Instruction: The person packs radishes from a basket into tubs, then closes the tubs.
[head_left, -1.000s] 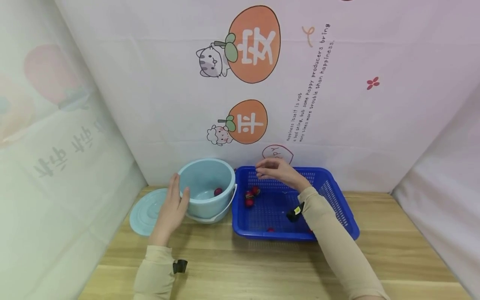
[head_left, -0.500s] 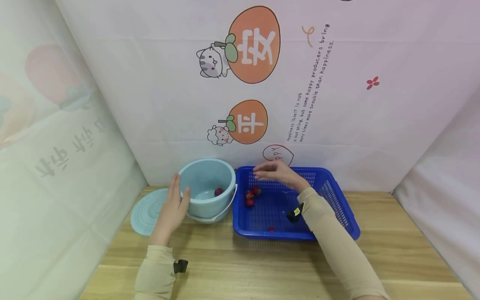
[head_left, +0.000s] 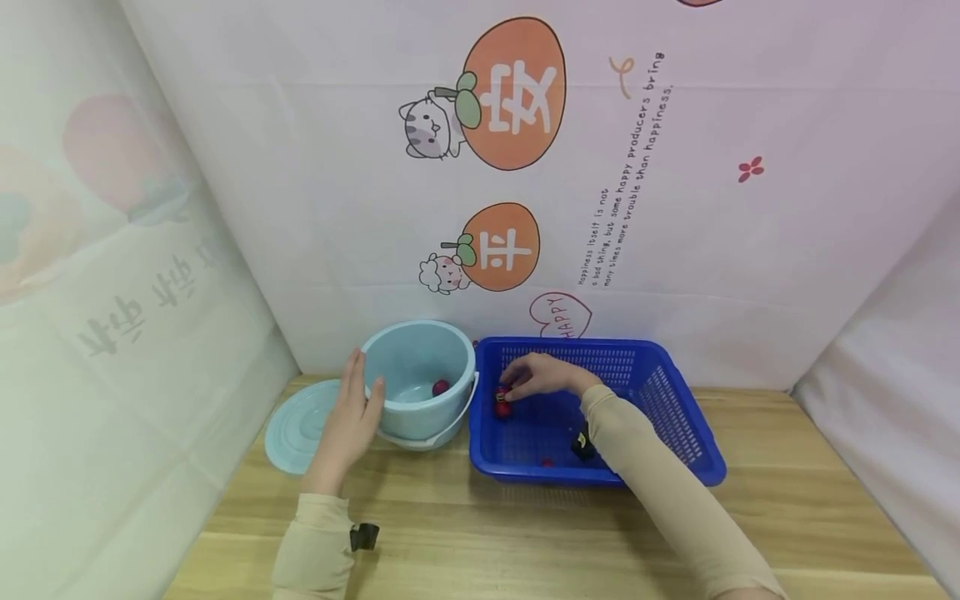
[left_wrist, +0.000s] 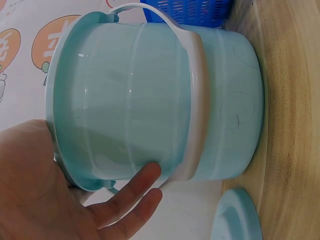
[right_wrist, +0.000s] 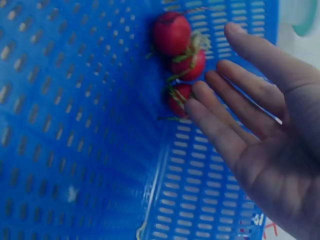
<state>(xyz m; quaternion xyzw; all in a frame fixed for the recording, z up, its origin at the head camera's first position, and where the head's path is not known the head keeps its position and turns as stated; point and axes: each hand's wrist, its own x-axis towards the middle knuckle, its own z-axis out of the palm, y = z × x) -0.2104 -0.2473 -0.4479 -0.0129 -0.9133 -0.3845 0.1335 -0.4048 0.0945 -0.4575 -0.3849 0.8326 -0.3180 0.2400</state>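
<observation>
My left hand (head_left: 347, 421) rests with straight fingers at the left rim of a light blue bucket (head_left: 423, 423). In the left wrist view, two fingers (left_wrist: 132, 192) extend along the bucket's outer wall by its white handle (left_wrist: 199, 100). One radish (head_left: 440, 387) lies inside the bucket. Over the left part of a blue plastic basket (head_left: 562, 477) is my right hand (head_left: 546, 375), its fingers stretched down toward several small red radishes (head_left: 502, 408). The right wrist view shows a fingertip right at the lowest radish (right_wrist: 178, 100), with thumb and fingers apart.
A light blue round lid (head_left: 294, 429) lies on the wooden table (head_left: 465, 542) left of the bucket. Another radish (head_left: 547, 462) sits near the basket's front wall. A printed white cloth (head_left: 337, 208) hangs close behind bucket and basket.
My right hand has lowered from above the basket's back rim to the radishes inside, its fingers now beside them. The left hand stays at the bucket.
</observation>
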